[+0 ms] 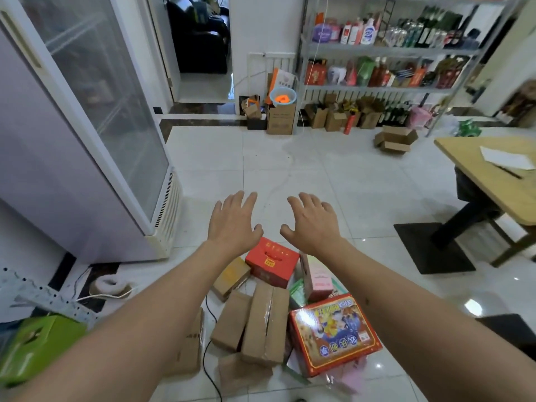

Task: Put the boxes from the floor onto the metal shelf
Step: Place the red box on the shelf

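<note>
A heap of boxes lies on the white floor at my feet: a red box (272, 261), a pink box (317, 278), a colourful printed box (333, 332), a yellow-brown box (232, 278) and several plain cardboard boxes (265, 323). My left hand (233, 224) and my right hand (314, 224) hover side by side above the red box, fingers spread, holding nothing. The metal shelf (385, 50) stands against the far wall at the upper right, its levels crowded with bottles and packages.
A glass-door fridge (95, 111) stands on the left. A wooden table (493, 175) with papers is on the right. Cardboard boxes (281, 117) and a blue basin sit by the far wall. A green box (37, 343) lies at lower left. A black cable (207, 352) runs through the heap.
</note>
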